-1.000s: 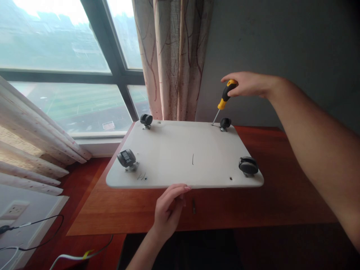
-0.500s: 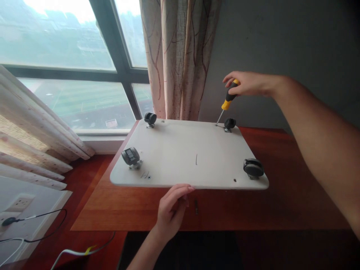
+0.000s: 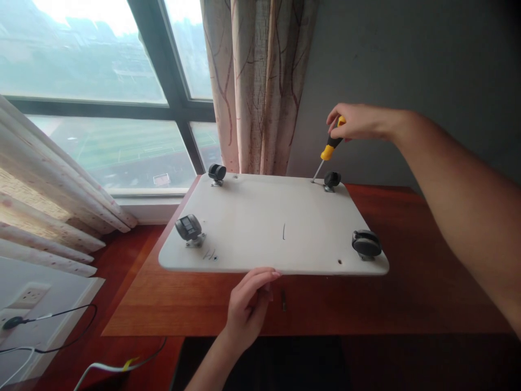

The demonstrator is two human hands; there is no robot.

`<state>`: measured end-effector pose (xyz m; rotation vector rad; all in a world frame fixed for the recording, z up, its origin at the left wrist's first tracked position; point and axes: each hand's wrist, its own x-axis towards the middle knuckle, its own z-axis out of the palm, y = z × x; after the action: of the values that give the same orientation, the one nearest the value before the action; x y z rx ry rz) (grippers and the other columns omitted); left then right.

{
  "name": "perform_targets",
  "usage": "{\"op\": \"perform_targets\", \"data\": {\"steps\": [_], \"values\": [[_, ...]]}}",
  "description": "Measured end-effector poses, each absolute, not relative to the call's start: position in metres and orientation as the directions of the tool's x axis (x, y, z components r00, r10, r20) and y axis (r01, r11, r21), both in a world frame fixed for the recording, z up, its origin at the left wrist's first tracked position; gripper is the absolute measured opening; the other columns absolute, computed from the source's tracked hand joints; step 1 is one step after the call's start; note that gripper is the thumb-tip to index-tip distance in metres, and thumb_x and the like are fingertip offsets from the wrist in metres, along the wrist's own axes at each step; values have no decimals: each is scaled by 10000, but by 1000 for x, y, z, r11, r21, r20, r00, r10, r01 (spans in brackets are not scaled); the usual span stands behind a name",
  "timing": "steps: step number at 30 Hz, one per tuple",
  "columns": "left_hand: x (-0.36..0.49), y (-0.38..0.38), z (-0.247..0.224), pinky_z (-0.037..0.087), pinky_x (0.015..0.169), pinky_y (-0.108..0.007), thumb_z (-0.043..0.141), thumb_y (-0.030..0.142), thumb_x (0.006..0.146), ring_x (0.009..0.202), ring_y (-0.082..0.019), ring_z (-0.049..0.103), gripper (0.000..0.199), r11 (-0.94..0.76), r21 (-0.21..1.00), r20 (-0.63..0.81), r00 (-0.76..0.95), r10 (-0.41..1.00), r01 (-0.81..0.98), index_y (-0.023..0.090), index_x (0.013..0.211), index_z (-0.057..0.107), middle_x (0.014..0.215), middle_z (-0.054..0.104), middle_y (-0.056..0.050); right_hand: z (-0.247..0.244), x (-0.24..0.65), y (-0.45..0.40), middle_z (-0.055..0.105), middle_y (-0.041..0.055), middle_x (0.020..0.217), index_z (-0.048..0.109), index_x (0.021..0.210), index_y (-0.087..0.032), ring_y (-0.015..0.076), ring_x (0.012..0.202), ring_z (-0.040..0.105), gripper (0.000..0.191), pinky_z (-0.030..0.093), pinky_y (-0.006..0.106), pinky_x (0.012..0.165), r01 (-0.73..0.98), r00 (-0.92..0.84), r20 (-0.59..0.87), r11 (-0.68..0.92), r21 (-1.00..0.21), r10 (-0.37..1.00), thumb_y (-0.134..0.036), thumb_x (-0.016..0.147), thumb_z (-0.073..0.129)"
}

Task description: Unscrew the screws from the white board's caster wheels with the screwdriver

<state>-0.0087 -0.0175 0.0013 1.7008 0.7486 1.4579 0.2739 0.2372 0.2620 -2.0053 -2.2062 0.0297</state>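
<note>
A white board [image 3: 252, 217] with rounded corners stands raised over the wooden table, its caster side up. Black casters sit near its corners: far left [image 3: 217, 172], near left [image 3: 189, 228], far right [image 3: 332, 180] and near right [image 3: 366, 243]. My right hand [image 3: 345, 122] is closed round the handle of a yellow and black screwdriver [image 3: 326, 152]. The shaft slants down to a screw spot at the board's far edge, just left of the far right caster. My left hand [image 3: 252, 301] grips the middle of the near edge, fingertips on the rim.
The brown wooden table [image 3: 183, 304] extends under and around the board. A patterned curtain [image 3: 260, 87] and a grey wall [image 3: 386, 60] stand behind it. Windows [image 3: 134, 146] are at left, with a wall socket [image 3: 32, 296] and cables [image 3: 101, 366] low down. A small metal piece [image 3: 284, 300] lies in front.
The fingers of my right hand have shifted and rolled slightly around the screwdriver handle. The screwdriver tip stays at the same spot, and my left hand has not moved.
</note>
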Motion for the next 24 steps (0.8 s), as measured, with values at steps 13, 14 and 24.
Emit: {"op": "perform_targets", "data": {"steps": [13,14,24], "values": [[-9,-18,1,581,645,-219,469,46,1002,792,-131,650,370,-538,842,536,174,826,-39,211,1264,672,1162,677,-125,260,282,240,679,86,1237,584,1267,-282,249,1006,633,449,507,377,818,974,-168,166,190,-124,972,-462,869,692],[-9,-18,1,580,647,-219,468,45,1001,794,-132,649,372,-538,842,536,174,826,-41,211,1265,671,1163,675,-125,260,282,240,689,94,1207,590,1257,-279,255,987,638,453,507,391,812,980,-133,148,152,-131,980,-512,877,673],[-9,-17,2,575,650,-220,460,21,996,753,-114,625,395,-553,832,549,184,815,-32,209,1280,659,1162,665,-125,263,273,237,714,104,1141,667,1109,-234,299,1055,635,362,488,420,881,987,-134,153,146,-71,979,-515,881,664]]}}
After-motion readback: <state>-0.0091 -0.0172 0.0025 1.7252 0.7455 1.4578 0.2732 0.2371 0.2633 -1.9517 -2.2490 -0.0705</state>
